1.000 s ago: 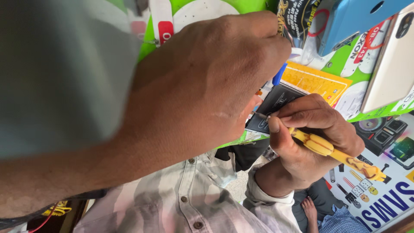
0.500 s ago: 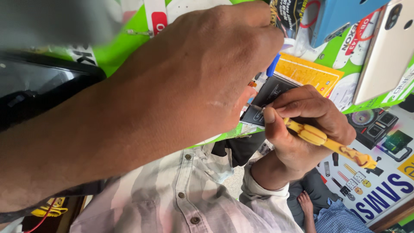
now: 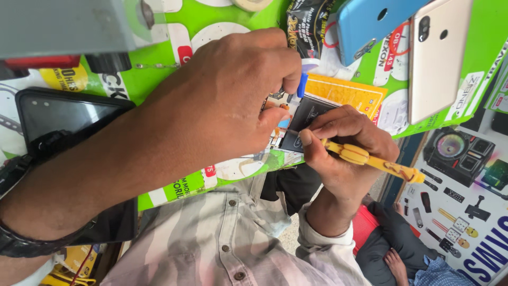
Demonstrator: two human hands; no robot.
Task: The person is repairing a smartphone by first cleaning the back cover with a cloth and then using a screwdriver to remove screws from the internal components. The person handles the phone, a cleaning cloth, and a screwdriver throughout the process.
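Under your fingers, on the green bench (image 3: pixel 159 79), lies the opened phone (image 3: pixel 299 124). Your left hand (image 3: pixel 222 100) pinches a blue pick (image 3: pixel 302 85) just above it; your right hand (image 3: pixel 344 153) grips a yellow screwdriver (image 3: pixel 370 159), tip touching the phone.
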